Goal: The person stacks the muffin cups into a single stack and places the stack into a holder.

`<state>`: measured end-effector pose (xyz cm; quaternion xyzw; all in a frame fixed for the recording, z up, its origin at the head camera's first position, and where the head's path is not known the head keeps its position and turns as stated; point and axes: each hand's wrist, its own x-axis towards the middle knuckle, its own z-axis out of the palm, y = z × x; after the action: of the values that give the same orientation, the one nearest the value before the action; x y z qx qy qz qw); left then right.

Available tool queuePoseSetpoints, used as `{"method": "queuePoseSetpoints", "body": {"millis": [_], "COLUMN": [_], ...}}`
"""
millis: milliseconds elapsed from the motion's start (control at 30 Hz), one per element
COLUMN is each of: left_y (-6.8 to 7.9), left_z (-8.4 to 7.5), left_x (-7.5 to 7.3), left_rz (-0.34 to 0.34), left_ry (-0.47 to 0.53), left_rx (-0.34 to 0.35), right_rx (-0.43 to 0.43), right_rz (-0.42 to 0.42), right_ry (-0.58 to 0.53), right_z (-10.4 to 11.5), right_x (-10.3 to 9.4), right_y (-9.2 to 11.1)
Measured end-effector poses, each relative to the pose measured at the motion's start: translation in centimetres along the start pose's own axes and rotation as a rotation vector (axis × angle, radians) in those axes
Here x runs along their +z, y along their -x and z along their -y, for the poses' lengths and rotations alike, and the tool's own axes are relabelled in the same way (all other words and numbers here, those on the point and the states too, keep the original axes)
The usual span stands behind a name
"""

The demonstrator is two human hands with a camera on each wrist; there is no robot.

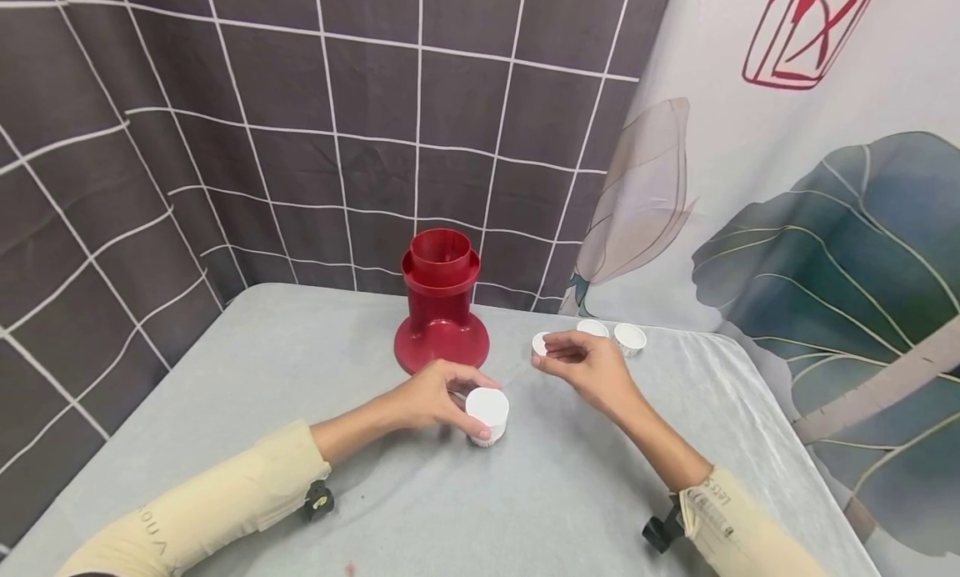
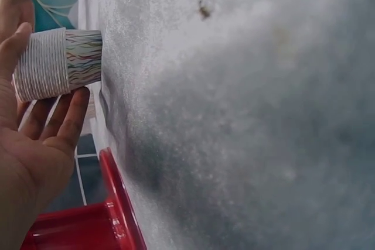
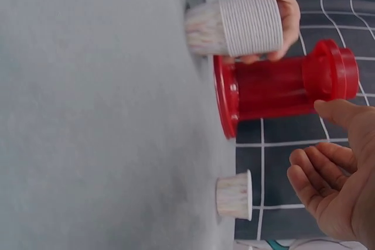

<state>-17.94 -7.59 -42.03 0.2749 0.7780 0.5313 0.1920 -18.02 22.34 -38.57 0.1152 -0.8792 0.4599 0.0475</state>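
Observation:
My left hand (image 1: 433, 395) grips a stack of nested white paper cups (image 1: 487, 410) between thumb and fingers, its lower end at the table. In the left wrist view the rims form a ridged band, and the lowest cup (image 2: 85, 58) shows coloured wavy lines. My right hand (image 1: 596, 375) hovers at a single paper cup (image 1: 539, 344) that stands upright on the table. From the right wrist view, a gap separates the bent fingers from this cup (image 3: 233, 196), and nothing is held.
A red plastic stand (image 1: 442, 310) with a round base and tube-like top rises behind the stack. Beyond my right hand stand two more paper cups, one partly hidden (image 1: 592, 327) and one in full view (image 1: 630, 338). Dark gridded cloth (image 1: 360, 160) hangs behind the grey-covered table (image 1: 315, 335).

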Motion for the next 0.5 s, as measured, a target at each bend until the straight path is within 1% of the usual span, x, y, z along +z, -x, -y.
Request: {"method": "queuePoseSetpoints", "body": {"millis": [100, 233, 333, 500], "left_y": [-0.2, -0.3, -0.4, -0.4], "left_z": [0.0, 0.1, 0.1, 0.0], "left_x": [0.1, 0.2, 0.1, 0.1], "left_rz": [-0.008, -0.013, -0.016, -0.009], "left_ry": [-0.011, -0.028, -0.036, -0.044], "left_rx": [0.002, -0.003, -0.011, -0.022], "right_rx": [0.021, 0.043, 0.052, 0.062], "right_rz": [-0.033, -0.054, -0.051, -0.022], "right_ry": [0.041, 0.075, 0.097, 0.143], "right_z": [-0.2, -0.5, -0.9, -1.5], "right_x": [-0.7, -1.5, -1.8, -1.8], "right_y": [-0.3, -0.9, -1.3, -1.7]}}
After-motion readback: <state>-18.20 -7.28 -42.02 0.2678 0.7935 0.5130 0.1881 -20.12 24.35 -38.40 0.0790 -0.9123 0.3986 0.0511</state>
